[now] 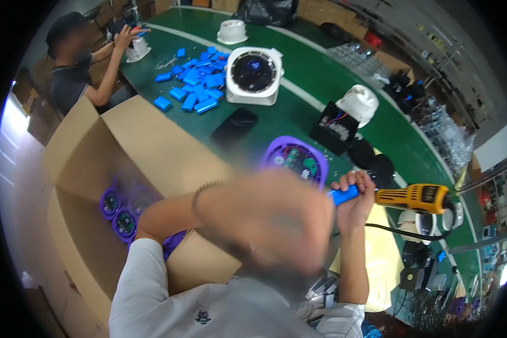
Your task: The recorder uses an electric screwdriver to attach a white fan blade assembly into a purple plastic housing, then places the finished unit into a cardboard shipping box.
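My right hand point(356, 197) grips a blue wrapped battery pack point(343, 195) between thumb and fingers. Smeared by motion, my left hand point(287, 219) is raised close to the camera, so its fingers and anything in them cannot be made out. Partly behind it, on the green table, lies a purple round-cornered housing point(294, 160) with a circuit board and wires inside. Just right of my right hand is a yellow-and-black corded power tool point(414, 198).
An open cardboard box point(84, 236) with purple housings stands at my left. On the green table point(191, 34) lie many blue battery packs point(200, 84), a white fan-like unit point(253, 76), a dark phone-like slab point(235, 124) and a black box point(333, 129). A co-worker point(81, 67) sits far left.
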{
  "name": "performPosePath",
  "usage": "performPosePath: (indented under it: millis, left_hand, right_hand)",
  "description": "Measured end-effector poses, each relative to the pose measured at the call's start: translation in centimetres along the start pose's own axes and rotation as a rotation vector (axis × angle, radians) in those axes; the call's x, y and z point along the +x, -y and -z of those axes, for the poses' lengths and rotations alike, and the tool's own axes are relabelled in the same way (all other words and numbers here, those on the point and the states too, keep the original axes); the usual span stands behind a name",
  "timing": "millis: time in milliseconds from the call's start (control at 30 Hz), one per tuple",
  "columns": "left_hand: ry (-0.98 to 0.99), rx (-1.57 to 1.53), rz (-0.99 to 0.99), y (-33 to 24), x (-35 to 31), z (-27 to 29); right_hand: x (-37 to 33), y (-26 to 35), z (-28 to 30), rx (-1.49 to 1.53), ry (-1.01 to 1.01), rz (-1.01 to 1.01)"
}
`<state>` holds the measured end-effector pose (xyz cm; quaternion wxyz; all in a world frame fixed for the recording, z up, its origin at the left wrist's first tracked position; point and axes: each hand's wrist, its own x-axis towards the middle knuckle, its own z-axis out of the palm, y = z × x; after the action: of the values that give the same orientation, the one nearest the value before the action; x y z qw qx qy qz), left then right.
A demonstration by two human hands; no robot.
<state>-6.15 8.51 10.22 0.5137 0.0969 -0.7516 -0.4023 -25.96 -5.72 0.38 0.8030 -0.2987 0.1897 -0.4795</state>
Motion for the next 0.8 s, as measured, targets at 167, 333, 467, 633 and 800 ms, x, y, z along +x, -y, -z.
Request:
performPosePath:
  millis: [167, 333, 467, 633, 800]
  left_hand:
    - [-0.342, -0.478, -0.347, 0.3, 1.6, -9.2]
    - [-0.828, -0.599, -0.608, -0.2, 2.1, -9.3]
    - [-0.004, -0.037, 0.093, -1.8, -0.5, -1.2]
    - [-0.476, 0.554, 0.431, 4.0, -3.2, 0.3]
    - [-0.306, 0.646, 0.62, 2.3, -4.3, 2.8]
  right_hand:
    - [0.2, 0.3, -0.1, -0.072, 0.078, 0.017]
    - [0.1, 0.0, -0.5, -0.067, 0.122, 0.035]
    - [-0.1, -0.1, -1.5, -0.119, 0.113, 0.113]
    - [-2.1, -1.6, -6.3, -0.297, 0.276, 0.133]
    - [-2.8, -1.4, -9.1, -1.091, 0.578, 0.537]
